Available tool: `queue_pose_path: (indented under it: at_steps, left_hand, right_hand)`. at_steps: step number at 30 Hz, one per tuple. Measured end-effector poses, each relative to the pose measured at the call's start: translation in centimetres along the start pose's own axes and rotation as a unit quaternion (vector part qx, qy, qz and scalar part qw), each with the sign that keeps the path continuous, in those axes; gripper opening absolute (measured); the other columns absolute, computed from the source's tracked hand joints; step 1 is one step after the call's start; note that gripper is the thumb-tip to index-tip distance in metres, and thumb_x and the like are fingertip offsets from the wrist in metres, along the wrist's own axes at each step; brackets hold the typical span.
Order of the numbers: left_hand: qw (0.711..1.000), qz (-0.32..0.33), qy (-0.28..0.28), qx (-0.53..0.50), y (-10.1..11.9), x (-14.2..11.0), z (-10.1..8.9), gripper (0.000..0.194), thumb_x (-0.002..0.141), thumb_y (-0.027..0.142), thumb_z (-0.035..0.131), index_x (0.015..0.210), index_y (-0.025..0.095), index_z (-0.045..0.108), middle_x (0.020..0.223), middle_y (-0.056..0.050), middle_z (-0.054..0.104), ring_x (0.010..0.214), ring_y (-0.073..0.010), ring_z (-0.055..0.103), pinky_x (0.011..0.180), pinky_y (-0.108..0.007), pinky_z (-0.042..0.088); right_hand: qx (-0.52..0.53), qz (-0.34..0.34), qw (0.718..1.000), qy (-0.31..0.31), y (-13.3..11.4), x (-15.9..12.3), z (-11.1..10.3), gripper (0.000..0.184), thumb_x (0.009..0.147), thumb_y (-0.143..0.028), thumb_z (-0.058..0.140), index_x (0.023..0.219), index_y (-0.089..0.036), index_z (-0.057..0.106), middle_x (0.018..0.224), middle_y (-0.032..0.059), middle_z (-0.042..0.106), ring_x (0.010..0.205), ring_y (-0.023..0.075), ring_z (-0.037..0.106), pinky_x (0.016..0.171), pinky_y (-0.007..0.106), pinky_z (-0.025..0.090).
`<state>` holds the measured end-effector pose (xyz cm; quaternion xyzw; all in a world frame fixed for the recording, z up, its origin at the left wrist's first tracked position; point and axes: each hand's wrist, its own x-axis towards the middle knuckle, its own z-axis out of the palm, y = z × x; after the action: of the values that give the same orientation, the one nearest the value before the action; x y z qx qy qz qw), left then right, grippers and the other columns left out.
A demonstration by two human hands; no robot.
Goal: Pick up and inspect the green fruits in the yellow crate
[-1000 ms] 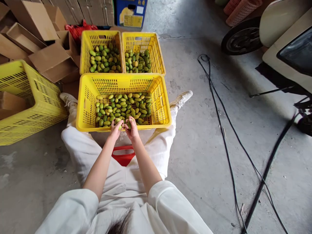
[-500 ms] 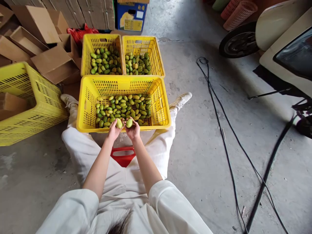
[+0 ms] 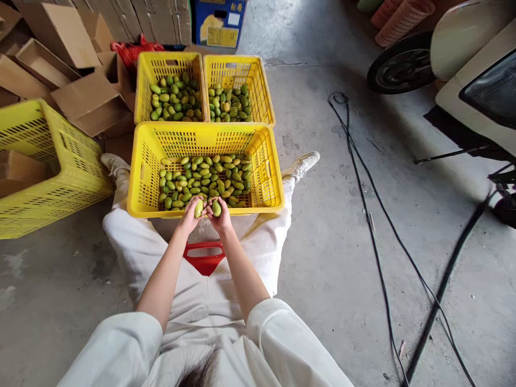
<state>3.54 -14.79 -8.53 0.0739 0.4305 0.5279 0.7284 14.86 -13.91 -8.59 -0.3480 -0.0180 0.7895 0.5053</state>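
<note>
Just over the near rim of the big yellow crate (image 3: 205,211), my two hands are side by side, fingertips nearly touching. My left hand (image 3: 188,219) is closed around a small yellow-green mango (image 3: 198,209). In my right hand (image 3: 221,220) lies a darker green mango (image 3: 216,208), with the fingers curled about it. Many loose small mangoes (image 3: 205,175), green to yellowish, cover part of the crate's floor. Behind it stand a left rear crate (image 3: 169,57) and a right rear crate (image 3: 264,97), each with more of the same fruit.
At left, a tilted yellow crate (image 3: 80,166) holds cardboard, beside a heap of open cardboard boxes (image 3: 86,99). A blue carton (image 3: 220,24) stands at the back. Black cables (image 3: 377,258) cross the floor at right, near a parked vehicle (image 3: 475,80). A red stool (image 3: 203,262) is under me.
Both mangoes have been turned in my hands; the left one now stands more upright and the right one shows a darker side. The view has shifted slightly.
</note>
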Motion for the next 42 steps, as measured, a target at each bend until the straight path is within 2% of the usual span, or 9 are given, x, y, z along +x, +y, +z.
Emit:
queue_pose_path:
  at_steps: [5,8,12,17,22,28,34,39,42]
  left_hand:
    - [0.997,0.001,0.059,-0.049,0.1,0.0,0.1,0.033,0.095,0.051,0.060,0.091,0.018,0.065,0.076,-0.004,0.066,0.056,-0.0135,0.059,0.044,-0.022,0.040]
    - [0.992,0.004,0.083,-0.097,0.4,0.1,0.2,0.023,0.096,0.039,0.055,0.094,0.019,0.066,0.089,-0.007,0.072,0.075,-0.0186,0.070,0.062,-0.029,0.055]
    - [0.986,0.007,0.083,-0.143,0.3,0.2,0.2,0.011,0.090,0.026,0.060,0.094,0.018,0.066,0.097,-0.007,0.075,0.088,-0.0185,0.072,0.080,-0.031,0.058]
    - [0.995,0.029,0.058,-0.070,-0.2,0.1,-0.2,0.020,0.076,0.016,0.078,0.089,0.020,0.063,0.083,0.001,0.070,0.067,-0.0108,0.065,0.060,-0.023,0.050]
    - [0.998,0.035,0.028,-0.036,-0.9,0.0,-0.5,0.039,0.065,0.011,0.087,0.088,0.021,0.058,0.079,0.002,0.068,0.061,-0.0103,0.061,0.053,-0.021,0.044]
    - [0.998,0.044,0.028,-0.020,-1.3,0.3,-0.6,0.025,0.081,0.027,0.083,0.091,0.021,0.061,0.074,0.000,0.064,0.057,-0.0112,0.056,0.050,-0.022,0.042]
    - [0.991,0.038,0.080,-0.100,-0.7,0.4,-0.2,0.041,0.101,0.054,0.047,0.091,0.020,0.067,0.083,-0.007,0.069,0.071,-0.0179,0.066,0.064,-0.031,0.056]
    - [0.979,0.025,0.099,-0.176,-0.3,0.6,0.2,0.014,0.096,0.026,0.055,0.094,0.017,0.067,0.091,-0.007,0.075,0.089,-0.0173,0.073,0.085,-0.029,0.058]
    - [0.981,0.035,0.103,-0.158,-0.5,0.7,0.3,0.005,0.089,0.020,0.066,0.094,0.018,0.065,0.090,-0.005,0.074,0.085,-0.0147,0.071,0.084,-0.026,0.057]
  right_hand:
    - [0.059,-0.004,0.998,0.032,-0.1,0.2,-0.1,0.034,0.102,-0.046,0.042,0.086,-0.021,0.058,0.069,-0.0015,0.059,0.049,0.0106,0.047,0.039,0.019,0.035]
    - [0.100,0.013,0.993,0.057,-0.5,0.5,-0.3,0.027,0.098,-0.034,0.040,0.098,-0.020,0.063,0.076,0.0017,0.066,0.059,0.0144,0.057,0.045,0.022,0.045]
    - [0.104,0.017,0.992,0.075,-0.6,0.8,-0.3,0.019,0.091,-0.022,0.050,0.102,-0.020,0.065,0.080,0.0019,0.069,0.067,0.0148,0.062,0.055,0.023,0.054]
    - [0.001,-0.003,1.000,-0.008,0.1,0.5,-1.0,0.006,0.090,-0.026,0.059,0.091,-0.021,0.060,0.079,-0.0015,0.067,0.048,0.0070,0.047,0.041,0.018,0.036]
    - [-0.070,-0.025,0.996,-0.045,0.7,-0.1,-2.3,0.017,0.087,-0.029,0.066,0.084,-0.022,0.052,0.070,-0.0059,0.060,0.041,0.0050,0.038,0.040,0.018,0.032]
    - [-0.059,-0.027,0.997,-0.041,0.8,-0.1,-2.3,0.021,0.089,-0.030,0.066,0.080,-0.023,0.049,0.065,-0.0061,0.055,0.043,0.0070,0.039,0.038,0.018,0.028]
    - [0.062,-0.002,0.998,0.034,0.3,0.0,-1.0,0.029,0.098,-0.047,0.054,0.082,-0.023,0.054,0.071,-0.0032,0.058,0.049,0.0093,0.044,0.045,0.021,0.044]
    - [0.156,0.004,0.986,0.049,-0.3,0.3,-0.5,0.013,0.092,-0.028,0.050,0.095,-0.022,0.061,0.084,0.0041,0.070,0.084,0.0198,0.068,0.074,0.037,0.062]
    - [0.157,-0.013,0.987,0.039,-0.2,0.5,-0.4,0.018,0.088,-0.018,0.055,0.103,-0.024,0.063,0.087,0.0017,0.071,0.080,0.0163,0.067,0.070,0.031,0.061]
